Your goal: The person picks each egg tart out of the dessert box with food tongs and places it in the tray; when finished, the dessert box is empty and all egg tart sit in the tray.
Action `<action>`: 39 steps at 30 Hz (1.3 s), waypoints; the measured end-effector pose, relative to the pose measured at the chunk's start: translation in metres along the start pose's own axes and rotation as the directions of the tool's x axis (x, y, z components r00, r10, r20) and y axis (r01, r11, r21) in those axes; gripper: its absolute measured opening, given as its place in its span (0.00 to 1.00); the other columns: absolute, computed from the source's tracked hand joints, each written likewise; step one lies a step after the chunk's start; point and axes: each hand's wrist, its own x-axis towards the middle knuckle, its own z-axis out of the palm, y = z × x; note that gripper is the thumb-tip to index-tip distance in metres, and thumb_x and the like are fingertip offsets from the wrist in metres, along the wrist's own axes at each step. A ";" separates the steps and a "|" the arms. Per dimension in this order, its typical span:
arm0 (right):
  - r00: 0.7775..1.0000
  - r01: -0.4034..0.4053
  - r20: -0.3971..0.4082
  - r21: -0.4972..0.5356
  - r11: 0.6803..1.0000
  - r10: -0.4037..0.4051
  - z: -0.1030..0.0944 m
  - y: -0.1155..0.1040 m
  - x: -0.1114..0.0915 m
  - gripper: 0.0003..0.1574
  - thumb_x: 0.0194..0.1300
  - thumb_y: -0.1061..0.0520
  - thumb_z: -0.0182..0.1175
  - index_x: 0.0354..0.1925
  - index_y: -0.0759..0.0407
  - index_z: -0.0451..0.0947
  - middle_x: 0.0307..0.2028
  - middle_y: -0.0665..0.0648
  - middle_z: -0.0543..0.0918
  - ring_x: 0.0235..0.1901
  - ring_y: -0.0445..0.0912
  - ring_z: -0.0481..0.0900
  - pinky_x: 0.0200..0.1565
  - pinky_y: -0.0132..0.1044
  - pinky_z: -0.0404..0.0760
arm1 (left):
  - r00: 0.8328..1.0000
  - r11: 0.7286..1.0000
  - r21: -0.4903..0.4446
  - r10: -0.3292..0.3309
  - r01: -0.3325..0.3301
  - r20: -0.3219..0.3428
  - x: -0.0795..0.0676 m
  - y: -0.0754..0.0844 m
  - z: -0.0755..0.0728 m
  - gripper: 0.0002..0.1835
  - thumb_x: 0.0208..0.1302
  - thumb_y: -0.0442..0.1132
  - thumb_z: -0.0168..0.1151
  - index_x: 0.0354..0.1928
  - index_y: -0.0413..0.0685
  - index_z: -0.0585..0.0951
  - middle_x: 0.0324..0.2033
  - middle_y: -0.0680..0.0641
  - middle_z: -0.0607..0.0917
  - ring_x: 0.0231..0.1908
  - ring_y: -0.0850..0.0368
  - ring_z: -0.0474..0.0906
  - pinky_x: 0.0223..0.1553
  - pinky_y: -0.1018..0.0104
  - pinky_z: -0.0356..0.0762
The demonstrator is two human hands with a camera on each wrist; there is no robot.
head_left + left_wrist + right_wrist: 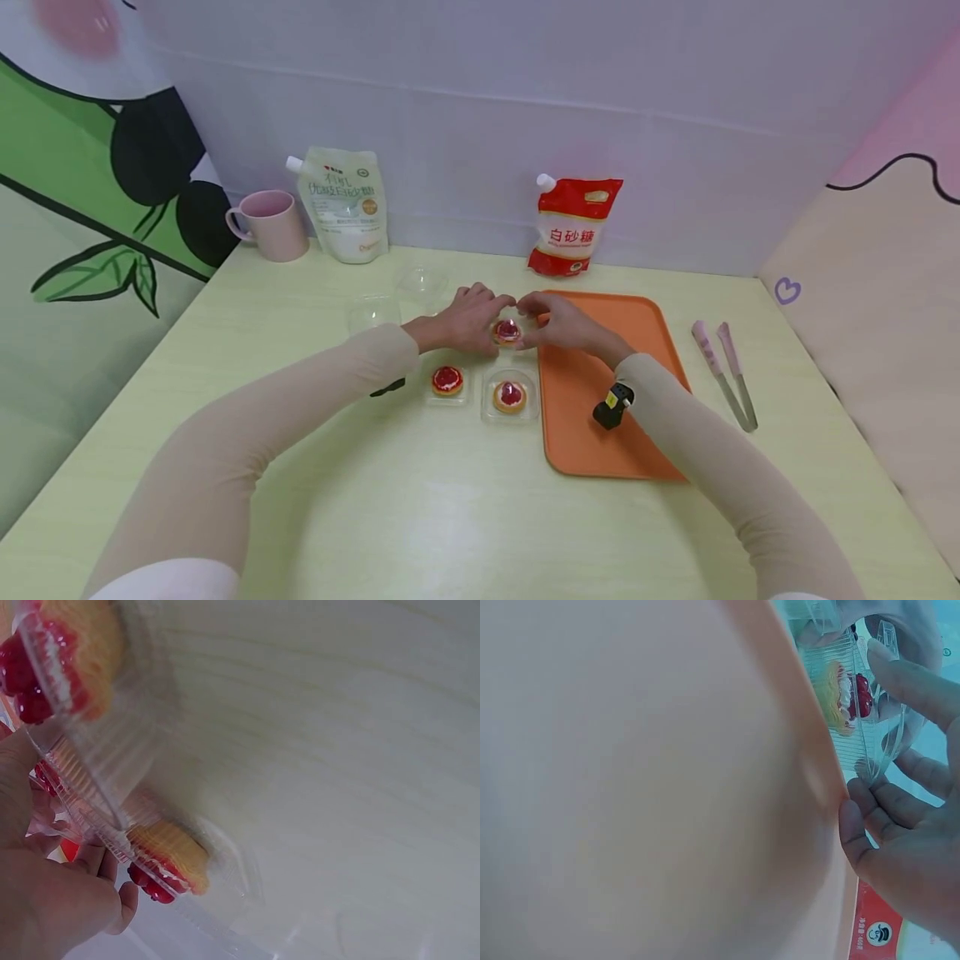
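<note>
Both hands meet around a clear plastic box at the table's middle, which holds a small red-fruit tart (506,332). My left hand (472,321) grips the box's left side, fingers curled at the lid edge. From the right, my right hand (566,323) holds the tilted clear lid (889,712) between thumb and fingers, above the tart. Nearer me sit two more tarts in clear plastic boxes, a left tart (447,380) and a right tart (510,397). Part of the held box is hidden behind the hands in the head view.
An orange tray (570,450) lies under my right forearm. Two pink-handled metal-bladed utensils (726,377) lie to its right. Behind stand a pink mug (276,227), a pale pouch (345,207) and a red sugar bag (573,227). Clear plastic pieces (372,312) rest at back left.
</note>
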 end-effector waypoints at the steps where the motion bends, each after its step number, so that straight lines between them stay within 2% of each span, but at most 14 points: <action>1: 1.000 0.000 -0.002 0.003 1.000 0.000 0.000 0.000 0.000 0.44 0.57 0.52 0.73 0.67 0.59 0.67 0.65 0.61 0.73 0.65 0.57 0.68 0.67 0.54 0.70 | 1.000 1.000 0.000 -0.001 0.001 0.003 0.000 0.000 0.000 0.45 0.52 0.47 0.75 0.72 0.51 0.65 0.58 0.43 0.77 0.63 0.47 0.62 0.67 0.49 0.56; 13: 1.000 -0.001 -0.010 0.021 1.000 0.001 0.003 0.006 -0.003 0.44 0.57 0.51 0.73 0.68 0.58 0.67 0.65 0.60 0.73 0.66 0.57 0.67 0.68 0.55 0.70 | 1.000 1.000 -0.002 -0.003 0.003 0.014 -0.001 0.002 0.002 0.47 0.52 0.47 0.74 0.74 0.52 0.62 0.59 0.43 0.76 0.62 0.47 0.62 0.68 0.49 0.56; 24: 1.000 -0.011 -0.012 0.044 0.999 0.012 0.002 0.008 -0.004 0.44 0.57 0.51 0.73 0.67 0.58 0.67 0.65 0.60 0.72 0.66 0.57 0.67 0.67 0.55 0.70 | 1.000 1.000 -0.007 0.017 -0.017 0.010 -0.002 0.003 0.001 0.49 0.52 0.47 0.75 0.75 0.52 0.60 0.54 0.44 0.78 0.62 0.47 0.62 0.67 0.48 0.56; 34: 1.000 0.007 -0.022 0.016 1.000 -0.007 -0.003 0.003 -0.007 0.44 0.58 0.53 0.73 0.68 0.58 0.65 0.66 0.61 0.71 0.67 0.57 0.65 0.67 0.56 0.70 | 1.000 1.000 -0.025 -0.013 0.014 0.027 0.000 0.000 0.000 0.51 0.52 0.48 0.75 0.76 0.53 0.58 0.55 0.45 0.77 0.62 0.47 0.62 0.68 0.48 0.56; 39: 0.999 -0.008 -0.034 -0.009 1.000 0.008 -0.006 0.005 -0.010 0.42 0.58 0.54 0.73 0.66 0.58 0.66 0.64 0.60 0.72 0.66 0.57 0.65 0.67 0.56 0.70 | 1.000 1.000 -0.031 0.001 0.000 0.017 0.000 -0.001 0.000 0.50 0.52 0.47 0.74 0.75 0.53 0.59 0.55 0.45 0.77 0.62 0.47 0.62 0.68 0.48 0.56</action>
